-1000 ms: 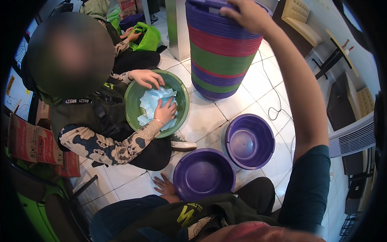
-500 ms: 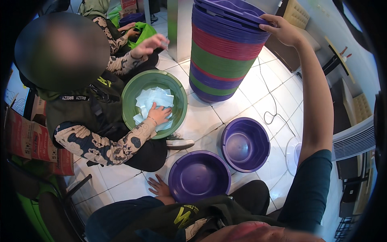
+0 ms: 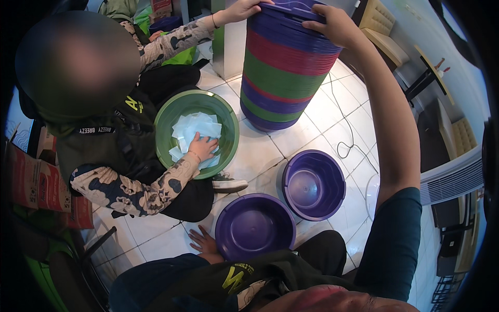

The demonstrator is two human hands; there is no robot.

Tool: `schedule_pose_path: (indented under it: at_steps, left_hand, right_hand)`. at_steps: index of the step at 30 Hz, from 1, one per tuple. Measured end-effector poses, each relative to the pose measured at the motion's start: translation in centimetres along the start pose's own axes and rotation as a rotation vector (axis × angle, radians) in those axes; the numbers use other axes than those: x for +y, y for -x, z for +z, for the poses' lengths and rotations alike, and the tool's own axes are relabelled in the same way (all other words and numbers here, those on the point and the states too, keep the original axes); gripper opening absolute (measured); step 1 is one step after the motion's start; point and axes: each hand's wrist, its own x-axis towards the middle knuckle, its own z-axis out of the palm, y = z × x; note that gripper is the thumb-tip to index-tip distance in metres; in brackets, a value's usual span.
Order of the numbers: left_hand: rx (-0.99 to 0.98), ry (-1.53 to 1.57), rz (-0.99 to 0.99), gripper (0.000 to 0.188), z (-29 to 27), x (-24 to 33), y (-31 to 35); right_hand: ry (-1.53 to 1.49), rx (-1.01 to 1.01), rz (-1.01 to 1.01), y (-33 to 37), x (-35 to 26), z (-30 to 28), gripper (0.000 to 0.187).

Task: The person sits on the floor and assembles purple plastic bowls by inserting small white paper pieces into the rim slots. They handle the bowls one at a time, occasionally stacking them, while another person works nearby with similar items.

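Two hands worked at once: the right hand curled over the rim of the tall basin stack, nearer its middle than before, while the left hand lay spread flat on the tiles against a purple basin.

So the wearer had on a dark teal short-sleeved top, the sleeve ending around the upper arm and leaving the right forearm bare down to the right hand. Over the chest was a darker, blackish layer with a yellow-green logo mark on it. Dark trousers, black I think, though the fisheye edge made it hard to be sure. The left hand was bare too, with no rings or watch visible on either. A reddish blurred patch sat at the bottom edge.
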Motion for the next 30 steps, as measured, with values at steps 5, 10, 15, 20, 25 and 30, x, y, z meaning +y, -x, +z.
schedule_pose_path:
  at_steps: [5, 10, 15, 20, 25, 30]
  left_hand:
    - [0.010, 0.004, -0.011, 0.063, 0.0, 0.7, -0.1]
    - [0.033, 0.007, 0.006, 0.063, 0.0, 0.7, -0.2]
    - [0.032, 0.004, 0.007, 0.063, 1.1, 0.3, 0.0]
    - [0.046, -0.018, 0.033, 0.063, 0.5, 0.0, -0.1]
    - [0.040, 0.026, 0.018, 0.061, 0.1, 0.4, -0.2]
    - [0.032, 0.005, 0.029, 0.061, -0.1, -0.6, -0.3]
  right_hand:
    - [-0.088, 0.092, -0.069, -1.0, 5.8, -0.5, 0.024]
    - [-0.086, 0.136, -0.064, -0.9, 7.9, -1.0, 0.025]
    - [-0.143, 0.375, 0.038, -1.5, 0.3, -1.6, 0.029]
    - [-0.057, 0.494, 0.142, -2.7, -3.5, 1.4, 0.028]
    - [-0.001, 0.179, 0.132, -2.2, -8.4, 0.8, 0.032]
    - [0.028, 0.255, 0.153, -2.2, -5.5, 2.0, 0.033]
